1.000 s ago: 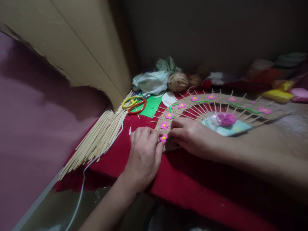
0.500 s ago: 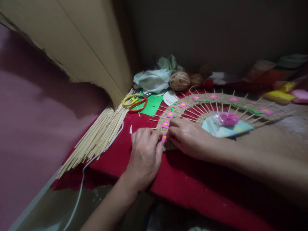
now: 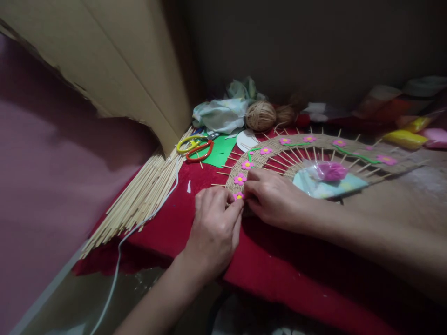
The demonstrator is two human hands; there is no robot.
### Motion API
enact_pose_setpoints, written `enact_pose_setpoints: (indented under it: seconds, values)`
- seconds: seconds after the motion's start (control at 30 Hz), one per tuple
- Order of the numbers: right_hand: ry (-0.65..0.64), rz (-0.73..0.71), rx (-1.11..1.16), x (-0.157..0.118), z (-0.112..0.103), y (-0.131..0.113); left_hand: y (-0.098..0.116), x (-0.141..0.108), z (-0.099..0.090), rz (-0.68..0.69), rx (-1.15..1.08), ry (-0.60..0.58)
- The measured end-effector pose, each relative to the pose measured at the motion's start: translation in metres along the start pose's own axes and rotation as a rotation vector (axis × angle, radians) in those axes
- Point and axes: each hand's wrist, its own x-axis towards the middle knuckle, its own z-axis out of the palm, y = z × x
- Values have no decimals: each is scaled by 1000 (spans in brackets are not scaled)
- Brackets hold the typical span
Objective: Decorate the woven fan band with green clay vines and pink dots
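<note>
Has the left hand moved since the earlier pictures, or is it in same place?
Yes, slightly. The left hand has shifted to the right, leaving a wider gap to the small white scrap on the red cloth.

My left fingertips (image 3: 238, 204) cover part of the nearest pink flower (image 3: 239, 196), so its full outline is hidden; my right hand (image 3: 270, 197) hides the woven band (image 3: 233, 184) beneath it, and I cannot tell what those fingertips touch; the blades of the red-handled scissors (image 3: 199, 151) are partly lost behind other things; the containers (image 3: 380, 100) at the far right are blurred; both my forearms and the white cord (image 3: 119, 251) run out of view.
</note>
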Motion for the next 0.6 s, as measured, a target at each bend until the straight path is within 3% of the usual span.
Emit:
enact_pose_setpoints:
  seconds: [0.37, 0.6]
  values:
    - [-11, -14, 90, -1, -2, 2, 4, -2, 1, 123, 182, 16]
    - [-4, -53, 168, -5, -4, 6, -1, -5, -3, 59, 45, 104]
